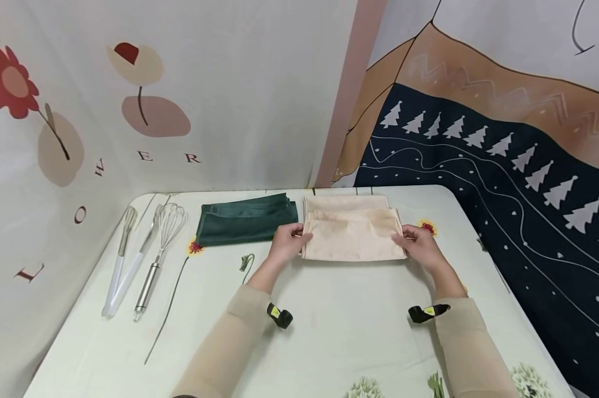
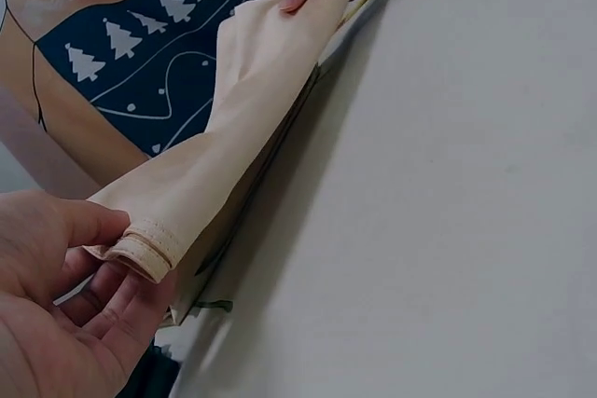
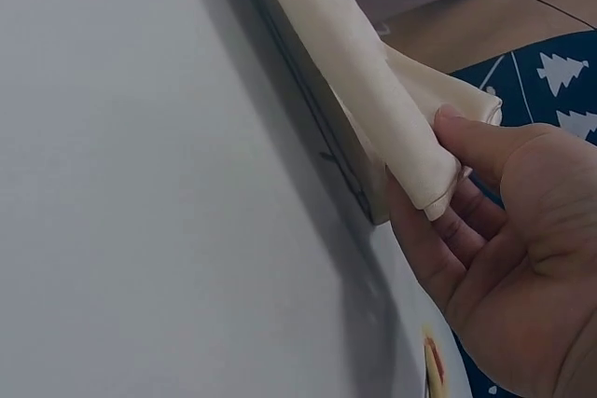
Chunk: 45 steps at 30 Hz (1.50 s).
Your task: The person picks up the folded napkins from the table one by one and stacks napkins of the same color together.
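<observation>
A folded beige cloth [image 1: 351,237] is near the back of the table, layered with stitched edges. My left hand [image 1: 286,243] pinches its left edge, thumb on top and fingers beneath. At the opposite edge my right hand [image 1: 421,247] pinches the cloth the same way. Both wrist views show the front fold of the cloth [image 2: 201,174] lifted, with a shadow under it. The right wrist view shows the thumb of my right hand [image 3: 522,240] against the upper side of the cloth [image 3: 373,90]. A folded dark green cloth [image 1: 245,222] lies just left of my left hand.
On the table's left side lie a balloon whisk [image 1: 155,271] with a steel handle and two slender utensils with pale handles, one being tongs-like [image 1: 130,271]. The tabletop [image 1: 349,320] has a printed floral cover. Patterned curtains [image 1: 250,99] hang behind and along the right side.
</observation>
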Available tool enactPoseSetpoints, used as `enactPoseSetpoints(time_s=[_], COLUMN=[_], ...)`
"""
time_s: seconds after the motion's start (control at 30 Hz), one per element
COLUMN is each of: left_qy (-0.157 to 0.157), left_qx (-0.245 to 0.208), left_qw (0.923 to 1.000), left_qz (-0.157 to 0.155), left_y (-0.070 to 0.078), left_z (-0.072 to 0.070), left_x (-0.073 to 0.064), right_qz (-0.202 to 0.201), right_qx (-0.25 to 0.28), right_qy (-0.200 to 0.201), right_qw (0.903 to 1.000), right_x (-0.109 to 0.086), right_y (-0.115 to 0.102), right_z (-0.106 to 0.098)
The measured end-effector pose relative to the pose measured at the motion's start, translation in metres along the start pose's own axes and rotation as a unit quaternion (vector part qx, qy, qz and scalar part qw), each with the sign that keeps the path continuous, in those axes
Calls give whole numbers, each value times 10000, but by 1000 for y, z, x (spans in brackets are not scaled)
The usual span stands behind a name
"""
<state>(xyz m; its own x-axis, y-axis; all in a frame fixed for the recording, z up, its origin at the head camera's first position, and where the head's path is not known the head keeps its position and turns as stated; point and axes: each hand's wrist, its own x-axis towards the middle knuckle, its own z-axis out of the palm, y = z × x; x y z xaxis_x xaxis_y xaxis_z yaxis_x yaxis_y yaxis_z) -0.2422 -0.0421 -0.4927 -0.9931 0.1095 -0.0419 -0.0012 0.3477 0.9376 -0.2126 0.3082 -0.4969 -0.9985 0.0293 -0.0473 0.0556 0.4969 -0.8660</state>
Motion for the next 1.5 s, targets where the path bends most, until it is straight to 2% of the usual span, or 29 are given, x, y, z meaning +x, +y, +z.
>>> enactPoseSetpoints(time_s=[0.13, 0.33, 0.47, 0.77, 1.03, 1.2, 1.33, 1.5], left_qy=[19, 46, 31, 160, 265, 361, 500, 770], left_qx=[69, 140, 241, 598, 796, 882, 958, 1122], left_qw=[9999, 9997, 9995, 9981, 9964, 9954, 9941, 9902], left_qz=[-137, -172, -207, 44, 77, 40, 72, 326], left_y=[2, 5, 4, 7, 10, 9, 7, 7], left_z=[0, -2, -4, -2, 4, 10, 13, 14], left_x=[7, 20, 27, 43, 59, 64, 67, 70], right_qz=[11, 120, 184, 380, 659, 874, 856, 621], right_qx=[-65, 159, 82, -147, -233, -149, -100, -235], right_qy=[-41, -93, -72, 328, 588, 653, 697, 947], right_qw=[10000, 9998, 9998, 9986, 9958, 9939, 9938, 9933], right_x=[9, 24, 33, 49, 65, 74, 78, 79], right_y=[-3, -8, -10, -15, -14, -12, -7, -4], right_z=[-3, -8, -6, 0, 2, 5, 8, 9])
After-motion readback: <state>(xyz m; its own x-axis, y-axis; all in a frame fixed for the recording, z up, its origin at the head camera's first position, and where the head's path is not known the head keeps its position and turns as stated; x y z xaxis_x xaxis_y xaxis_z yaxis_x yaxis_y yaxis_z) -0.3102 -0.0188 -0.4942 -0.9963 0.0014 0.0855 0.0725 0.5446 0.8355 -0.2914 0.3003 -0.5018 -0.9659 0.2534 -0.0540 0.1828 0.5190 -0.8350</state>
